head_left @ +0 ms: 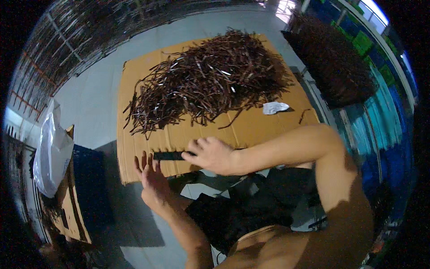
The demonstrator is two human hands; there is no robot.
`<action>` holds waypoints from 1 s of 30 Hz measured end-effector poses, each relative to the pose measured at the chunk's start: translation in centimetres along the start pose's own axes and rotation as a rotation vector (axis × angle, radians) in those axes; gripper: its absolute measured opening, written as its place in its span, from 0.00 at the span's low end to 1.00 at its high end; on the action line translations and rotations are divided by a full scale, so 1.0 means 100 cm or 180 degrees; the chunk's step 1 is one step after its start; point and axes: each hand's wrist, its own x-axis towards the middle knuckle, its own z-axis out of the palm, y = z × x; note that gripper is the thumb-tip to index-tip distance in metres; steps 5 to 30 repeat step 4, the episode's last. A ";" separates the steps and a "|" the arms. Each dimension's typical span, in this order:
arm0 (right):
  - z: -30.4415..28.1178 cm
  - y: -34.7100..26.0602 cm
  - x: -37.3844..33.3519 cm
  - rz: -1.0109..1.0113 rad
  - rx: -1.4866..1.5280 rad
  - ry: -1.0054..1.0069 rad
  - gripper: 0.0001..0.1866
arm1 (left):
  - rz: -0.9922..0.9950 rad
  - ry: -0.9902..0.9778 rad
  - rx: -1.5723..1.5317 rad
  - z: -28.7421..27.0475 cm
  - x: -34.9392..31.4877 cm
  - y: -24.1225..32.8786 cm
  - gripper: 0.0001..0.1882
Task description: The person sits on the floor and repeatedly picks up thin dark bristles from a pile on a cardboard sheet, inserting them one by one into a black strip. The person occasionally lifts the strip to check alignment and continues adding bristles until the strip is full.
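Observation:
A narrow black strip (168, 156), with small dark bumps along its far edge, lies across the cardboard sheet (251, 134) close to its near edge. My left hand (153, 179) is at the strip's left end, palm turned up and fingers spread apart. Over the strip's right part, my right hand (214, 155) bends its fingers around it, thumb on the near side; motion blurs the fingertips. The right end of the strip is hidden under that hand. Beyond both hands, a big heap of dark brown thin strips (210, 83) covers the far part of the cardboard.
A crumpled white scrap (275, 107) and one loose brown strip (303, 115) lie right of the heap. Another dark pile (333, 62) stands at the far right. On the left, a clear plastic bag (53, 152) rests by a cardboard box (74, 206).

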 end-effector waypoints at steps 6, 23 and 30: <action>0.062 -0.030 0.045 -0.0454 0.0110 0.0256 0.28 | -0.0444 -0.0209 0.1783 -0.083 0.041 -0.001 0.36; 0.062 -0.030 0.045 -0.0454 0.0110 0.0256 0.28 | -0.0444 -0.0209 0.1783 -0.083 0.041 -0.001 0.36; 0.062 -0.030 0.045 -0.0454 0.0110 0.0256 0.28 | -0.0444 -0.0209 0.1783 -0.083 0.041 -0.001 0.36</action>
